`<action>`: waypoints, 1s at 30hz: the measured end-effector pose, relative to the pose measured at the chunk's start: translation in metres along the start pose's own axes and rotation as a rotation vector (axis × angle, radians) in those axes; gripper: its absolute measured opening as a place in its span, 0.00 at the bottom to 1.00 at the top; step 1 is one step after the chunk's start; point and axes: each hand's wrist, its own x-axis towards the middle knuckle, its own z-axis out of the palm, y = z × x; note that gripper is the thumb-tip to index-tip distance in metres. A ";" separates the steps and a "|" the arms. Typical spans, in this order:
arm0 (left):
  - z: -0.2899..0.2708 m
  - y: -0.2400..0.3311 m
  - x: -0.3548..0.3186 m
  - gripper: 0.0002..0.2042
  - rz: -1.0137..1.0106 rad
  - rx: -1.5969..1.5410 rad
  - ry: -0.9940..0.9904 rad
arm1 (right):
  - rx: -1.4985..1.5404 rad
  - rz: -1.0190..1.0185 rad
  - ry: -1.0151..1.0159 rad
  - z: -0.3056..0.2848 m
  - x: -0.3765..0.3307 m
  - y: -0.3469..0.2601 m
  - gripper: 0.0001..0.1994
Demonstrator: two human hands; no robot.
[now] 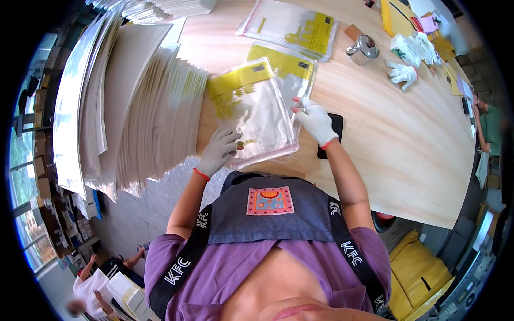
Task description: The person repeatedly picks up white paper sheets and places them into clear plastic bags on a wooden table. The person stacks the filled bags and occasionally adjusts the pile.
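Observation:
A stack of clear plastic bags (262, 120) with a yellow-green printed band lies at the table's near edge, slightly tilted. My left hand (218, 151), in a white glove with a red cuff, rests its fingers on the stack's lower left edge. By the right edge is my right hand (317, 124), gloved the same way with bare fingertips, its fingers apart and nothing seen between them. Partly under the front stack sits another stack of printed bags (289, 65). A black phone (337, 125) lies flat, partly hidden behind my right hand.
Tall piles of white sheets or sleeves (160, 107) stand to the left. Farther back are more printed bags (300, 29), a lidded metal cup (365, 49) and a loose white glove (401, 75). A yellow bag (420, 270) is at lower right. Other people are at both sides.

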 end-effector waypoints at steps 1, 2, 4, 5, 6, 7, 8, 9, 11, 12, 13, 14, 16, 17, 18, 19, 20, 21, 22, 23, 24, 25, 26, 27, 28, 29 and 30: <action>-0.006 0.005 -0.002 0.14 -0.044 0.014 0.011 | -0.106 0.003 -0.019 0.008 0.009 -0.006 0.21; -0.010 0.008 -0.005 0.18 -0.087 0.028 0.023 | -0.175 0.035 -0.031 0.016 0.018 -0.009 0.22; -0.001 -0.006 -0.024 0.19 -0.366 -0.217 0.214 | -0.310 0.101 -0.047 0.035 0.029 -0.008 0.24; 0.008 -0.014 -0.030 0.21 -0.502 -0.342 0.310 | -0.339 0.118 -0.021 0.043 0.031 -0.012 0.27; 0.021 -0.021 -0.030 0.22 -0.600 -0.407 0.396 | -0.363 0.175 -0.023 0.049 0.033 -0.017 0.27; 0.030 -0.021 -0.024 0.23 -0.700 -0.473 0.481 | -0.387 0.233 -0.026 0.051 0.034 -0.026 0.28; 0.037 -0.022 -0.020 0.24 -0.799 -0.539 0.564 | -0.411 0.292 -0.028 0.052 0.034 -0.030 0.28; 0.040 -0.026 -0.017 0.25 -0.814 -0.582 0.538 | -0.303 0.339 -0.075 0.053 0.039 -0.023 0.29; 0.028 -0.024 -0.002 0.26 -0.837 -0.659 0.486 | -0.266 0.367 -0.065 0.057 0.044 -0.022 0.29; 0.025 -0.020 0.001 0.26 -0.835 -0.629 0.471 | -0.248 0.381 -0.059 0.059 0.046 -0.022 0.29; 0.020 -0.016 0.004 0.27 -0.830 -0.596 0.456 | -0.233 0.350 -0.072 0.058 0.047 -0.025 0.28; 0.018 -0.014 0.005 0.27 -0.824 -0.564 0.442 | -0.228 0.322 -0.128 0.056 0.050 -0.028 0.27; 0.017 -0.015 0.005 0.27 -0.808 -0.515 0.376 | -0.221 0.270 -0.237 0.051 0.053 -0.036 0.26; 0.017 -0.014 0.006 0.28 -0.799 -0.493 0.343 | -0.347 0.131 -0.097 0.057 0.049 -0.036 0.24; 0.018 -0.010 0.008 0.28 -0.809 -0.429 0.321 | -0.324 0.172 -0.028 0.062 0.050 -0.037 0.25; 0.013 -0.003 0.010 0.28 -0.821 -0.361 0.299 | -0.298 0.213 0.039 0.068 0.051 -0.038 0.25; 0.011 0.001 0.011 0.28 -0.832 -0.293 0.277 | -0.272 0.253 0.106 0.071 0.051 -0.035 0.26; 0.012 0.002 0.012 0.29 -0.804 -0.234 0.256 | -0.155 0.223 0.206 0.075 0.051 -0.022 0.29; 0.015 0.001 0.010 0.29 -0.783 -0.175 0.237 | -0.132 0.244 0.174 0.076 0.052 -0.018 0.29; 0.017 0.001 0.009 0.29 -0.761 -0.116 0.220 | -0.109 0.264 0.143 0.076 0.054 -0.015 0.30; 0.017 0.000 0.008 0.29 -0.746 -0.082 0.209 | -0.086 0.284 0.112 0.076 0.056 -0.011 0.31; 0.018 -0.001 0.007 0.30 -0.731 -0.049 0.197 | -0.092 0.284 -0.014 0.074 0.056 -0.014 0.28; 0.019 -0.003 0.007 0.30 -0.715 -0.017 0.186 | -0.168 0.259 -0.040 0.074 0.055 -0.016 0.27; 0.021 -0.004 0.007 0.30 -0.711 -0.010 0.189 | -0.245 0.233 -0.066 0.075 0.055 -0.020 0.26; 0.023 -0.006 0.006 0.30 -0.708 -0.002 0.191 | -0.321 0.208 -0.093 0.075 0.053 -0.026 0.25; 0.024 -0.008 0.005 0.30 -0.709 0.005 0.195 | -0.306 0.236 -0.116 0.072 0.049 -0.039 0.23; 0.025 -0.008 0.004 0.30 -0.709 0.020 0.197 | -0.329 0.239 -0.100 0.068 0.045 -0.047 0.23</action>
